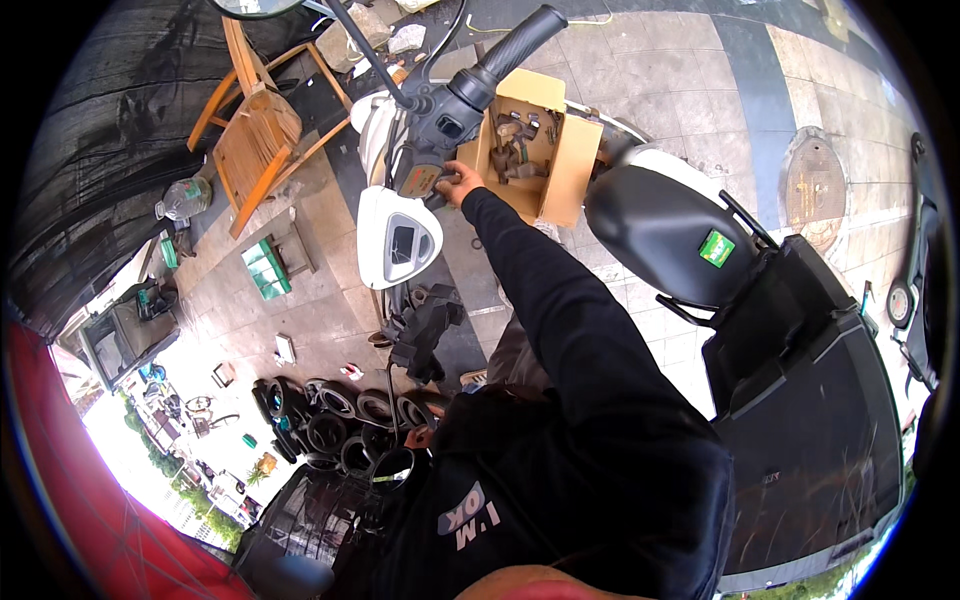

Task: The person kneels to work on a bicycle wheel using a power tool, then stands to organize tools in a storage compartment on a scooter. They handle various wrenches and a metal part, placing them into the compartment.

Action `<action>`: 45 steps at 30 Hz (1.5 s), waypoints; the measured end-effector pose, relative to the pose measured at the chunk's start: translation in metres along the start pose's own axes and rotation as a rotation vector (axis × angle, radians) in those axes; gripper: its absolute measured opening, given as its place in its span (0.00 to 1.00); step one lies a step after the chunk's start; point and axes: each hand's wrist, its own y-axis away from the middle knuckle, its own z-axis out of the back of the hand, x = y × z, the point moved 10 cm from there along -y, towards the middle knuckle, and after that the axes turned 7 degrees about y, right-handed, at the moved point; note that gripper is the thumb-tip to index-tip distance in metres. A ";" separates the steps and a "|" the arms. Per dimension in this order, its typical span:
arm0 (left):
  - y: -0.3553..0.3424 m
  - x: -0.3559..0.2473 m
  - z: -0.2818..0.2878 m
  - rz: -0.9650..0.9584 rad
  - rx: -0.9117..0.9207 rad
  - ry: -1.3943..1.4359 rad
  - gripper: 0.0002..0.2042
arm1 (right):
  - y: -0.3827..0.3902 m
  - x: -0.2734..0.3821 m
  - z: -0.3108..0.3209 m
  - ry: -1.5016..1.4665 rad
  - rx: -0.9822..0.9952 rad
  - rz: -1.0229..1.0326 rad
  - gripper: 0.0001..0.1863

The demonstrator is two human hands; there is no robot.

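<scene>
Reaching across from the right, I bring my right hand to the handlebar of a white-and-black scooter parked on paving. My fingers are bent and close together at the edge of a dark panel in the middle of the handlebar, just above the white housing; whether they pinch anything there, I cannot tell. A small patch of skin beside the tyres looks like my left hand, too hidden to show its grip.

The panel looks like stiff, light plastic, likely smooth and apt to crack if pried, so its edges seem the best hold. The scooter itself should be heavy; the ribbed grip, probably rubbery and not slippery, offers the firmest place to hold it. Between handlebar and seat stands an open cardboard box of brownish parts.

Red-orange printing marks the panel, too small to read. A green sticker with pale print sits on the seat, white lettering on a bluish patch crosses my black sweatshirt, and the round manhole cover carries worn markings.
</scene>
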 end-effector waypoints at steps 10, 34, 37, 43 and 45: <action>0.013 0.008 -0.029 -0.221 0.122 0.208 0.06 | 0.006 0.001 0.009 0.226 -0.229 0.071 0.16; -0.152 0.135 -0.024 0.242 0.119 0.217 0.20 | 0.604 -0.409 0.324 0.267 -0.750 -0.740 0.25; -0.168 0.074 -0.077 0.131 0.182 0.364 0.13 | 0.760 -0.424 0.396 0.003 -1.208 -0.666 0.24; -0.163 -0.061 -0.124 -0.014 0.270 0.068 0.13 | 0.902 -0.292 0.483 -0.242 -1.647 0.109 0.19; -0.140 -0.103 -0.160 0.022 0.263 0.042 0.14 | 0.925 -0.185 0.503 -0.023 -1.619 0.237 0.16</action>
